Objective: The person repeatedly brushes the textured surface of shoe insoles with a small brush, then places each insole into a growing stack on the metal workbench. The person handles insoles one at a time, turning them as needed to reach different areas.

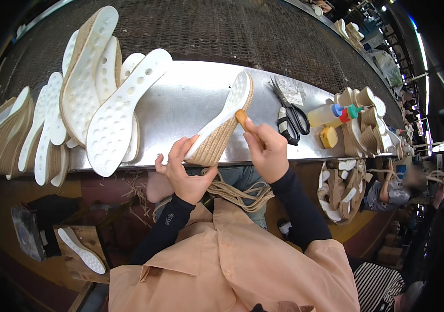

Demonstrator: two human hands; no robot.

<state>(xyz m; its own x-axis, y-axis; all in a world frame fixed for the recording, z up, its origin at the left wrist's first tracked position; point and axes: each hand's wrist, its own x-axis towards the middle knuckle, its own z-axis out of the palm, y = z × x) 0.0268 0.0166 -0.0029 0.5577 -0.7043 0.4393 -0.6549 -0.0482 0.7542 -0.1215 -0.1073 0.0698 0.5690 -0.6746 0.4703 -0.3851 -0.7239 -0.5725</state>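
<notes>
A wedge shoe sole (212, 140) with a white dimpled top and braided rope sides stands tilted at the metal bench's front edge. My left hand (186, 171) grips its thick heel end, thumb and fingers on opposite sides. In my right hand (269, 150) is a small orange-brown tool with a rounded end (241, 117), which looks like a wooden handle. Its rounded end lies against the rope side near the white rim; the rest is hidden by my fingers. Right of the sole lie black-handled scissors (296, 118), their blades pointing away from me.
More white-topped wedge soles (128, 114) are piled on the left; others (365, 122) stack at right. Squeeze bottles (326, 114) and a yellow block (328, 137) sit past the scissors. Behind runs a dark mesh conveyor (222, 36). Rope (240, 195) hangs over my lap.
</notes>
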